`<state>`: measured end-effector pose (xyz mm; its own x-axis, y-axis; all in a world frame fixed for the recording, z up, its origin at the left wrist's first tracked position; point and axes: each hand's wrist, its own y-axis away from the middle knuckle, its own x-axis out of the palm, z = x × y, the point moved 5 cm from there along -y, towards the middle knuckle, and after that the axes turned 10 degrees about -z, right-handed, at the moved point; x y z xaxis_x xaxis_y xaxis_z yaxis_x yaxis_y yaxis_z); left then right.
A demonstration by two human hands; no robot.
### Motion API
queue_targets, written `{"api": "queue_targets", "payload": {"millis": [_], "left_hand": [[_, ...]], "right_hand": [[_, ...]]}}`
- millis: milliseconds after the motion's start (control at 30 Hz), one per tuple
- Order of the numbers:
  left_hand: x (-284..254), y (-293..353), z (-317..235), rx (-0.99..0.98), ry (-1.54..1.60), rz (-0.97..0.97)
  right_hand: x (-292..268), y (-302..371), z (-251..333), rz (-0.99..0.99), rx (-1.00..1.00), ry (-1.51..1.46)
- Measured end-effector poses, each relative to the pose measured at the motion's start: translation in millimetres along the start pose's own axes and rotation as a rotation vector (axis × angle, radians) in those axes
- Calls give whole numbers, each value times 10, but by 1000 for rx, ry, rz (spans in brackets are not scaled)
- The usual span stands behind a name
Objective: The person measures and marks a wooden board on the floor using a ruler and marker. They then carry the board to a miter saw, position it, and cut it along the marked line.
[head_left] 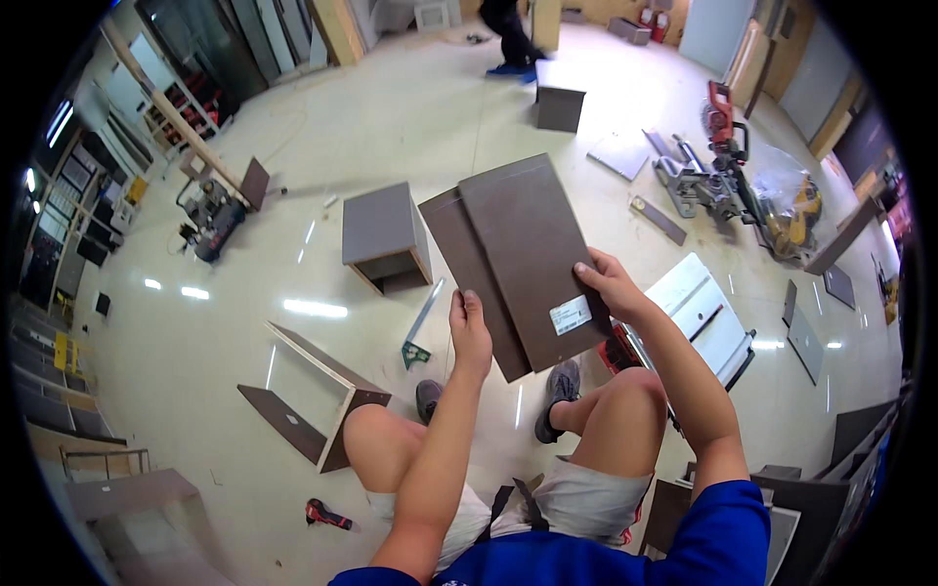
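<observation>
Two brown rectangular boards are held up in front of me, one overlapping the other. The front board [528,239] has a white label near its lower right corner, and the rear board [447,225] sticks out on the left. My left hand [471,337] is closed on the lower left edge, thumb up. Gripping the right edge is my right hand [616,285], its thumb lying on the front board's face. Beyond the boards to the left stands a brown box [376,220]. A square with a green head [416,352] lies on the floor near my left shoe.
An open board frame [337,420] and a red-and-black power tool [328,515] lie left. At right are a white-topped saw table [689,303] and a red mitre saw [721,127]. An air compressor [210,220] stands far left. A person [508,39] is near another box [560,105].
</observation>
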<state>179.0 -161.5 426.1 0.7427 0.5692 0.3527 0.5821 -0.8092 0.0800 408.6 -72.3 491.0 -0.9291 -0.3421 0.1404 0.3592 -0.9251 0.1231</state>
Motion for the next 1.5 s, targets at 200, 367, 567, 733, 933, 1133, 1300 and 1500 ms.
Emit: {"api": "queue_targets", "payload": {"millis": [200, 367, 567, 733, 933, 1133, 1300, 1500], "left_hand": [[204, 1180, -491, -89, 226, 170], [-115, 1997, -527, -415, 230, 208], [-226, 2537, -527, -428, 162, 157], [100, 2738, -750, -328, 244, 176], [398, 2979, -971, -74, 305, 286], [413, 3064, -1114, 79, 322, 295], [340, 3079, -1221, -4, 406, 351], [221, 2932, -1099, 2, 376, 264]], "right_hand": [[190, 1266, 436, 4, -173, 318], [332, 2083, 92, -26, -107, 495], [134, 3190, -112, -191, 134, -507], [350, 3638, -225, -218, -100, -811], [355, 3740, 7, -601, -320, -537], [218, 3833, 49, -544, -272, -506], [166, 3818, -96, -508, -266, -514], [129, 3834, -32, -465, -204, -453]]}}
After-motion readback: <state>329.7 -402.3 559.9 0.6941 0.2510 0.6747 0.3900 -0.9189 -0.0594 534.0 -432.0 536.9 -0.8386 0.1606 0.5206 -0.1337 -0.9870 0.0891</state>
